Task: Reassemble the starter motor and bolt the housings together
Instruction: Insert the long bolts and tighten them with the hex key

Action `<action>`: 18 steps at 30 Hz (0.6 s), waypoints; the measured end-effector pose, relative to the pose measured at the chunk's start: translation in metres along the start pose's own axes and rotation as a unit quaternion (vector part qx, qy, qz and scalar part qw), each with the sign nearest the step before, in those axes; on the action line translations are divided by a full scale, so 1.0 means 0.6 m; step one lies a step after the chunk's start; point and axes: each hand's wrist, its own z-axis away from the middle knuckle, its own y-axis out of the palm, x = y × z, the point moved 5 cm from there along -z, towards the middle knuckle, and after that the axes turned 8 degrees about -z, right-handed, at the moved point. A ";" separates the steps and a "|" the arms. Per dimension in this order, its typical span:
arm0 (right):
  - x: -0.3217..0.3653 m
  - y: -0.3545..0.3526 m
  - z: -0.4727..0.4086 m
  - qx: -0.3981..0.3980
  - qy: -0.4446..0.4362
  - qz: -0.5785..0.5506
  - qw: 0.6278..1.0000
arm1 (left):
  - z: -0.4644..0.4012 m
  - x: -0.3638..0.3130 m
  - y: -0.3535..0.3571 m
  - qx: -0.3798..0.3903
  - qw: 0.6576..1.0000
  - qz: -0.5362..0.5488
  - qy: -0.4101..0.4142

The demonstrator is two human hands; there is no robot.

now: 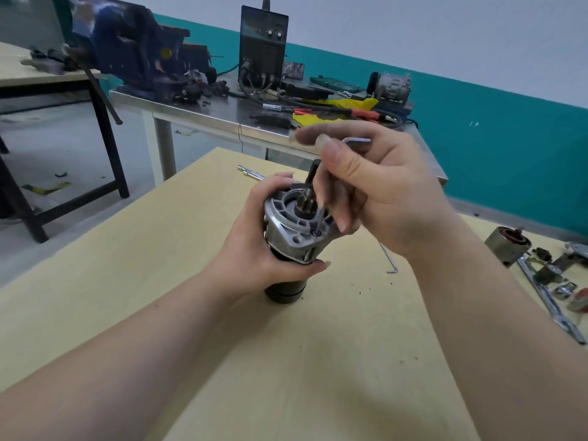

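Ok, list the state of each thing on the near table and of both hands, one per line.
Starter motor: upright on the table, gear end up.
Left hand: grips the motor body.
Right hand: holds the hex key.
Hex key: tip seated in a bolt on the silver housing.
Second hex key: lying flat, untouched.
Loose parts: scattered at the right edge.
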 end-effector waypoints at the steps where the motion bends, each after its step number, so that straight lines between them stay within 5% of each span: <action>1: 0.004 0.001 0.001 -0.006 -0.019 0.031 0.999 | 0.000 -0.001 0.000 -0.001 1.000 0.001 -0.002; 4: -0.001 0.012 0.016 -0.131 -0.116 0.132 0.976 | 0.003 -0.002 0.006 -0.012 1.000 0.018 -0.021; 8: -0.009 0.040 0.034 -0.285 -0.221 0.330 0.872 | 0.008 -0.010 0.010 -0.033 0.999 0.021 -0.028; 13: -0.002 0.006 -0.003 -0.051 -0.077 0.096 0.991 | 0.005 -0.004 0.005 -0.020 0.998 0.025 -0.046; 18: -0.003 -0.022 -0.013 0.110 0.069 -0.064 0.989 | -0.002 0.001 0.003 -0.009 0.999 0.031 -0.035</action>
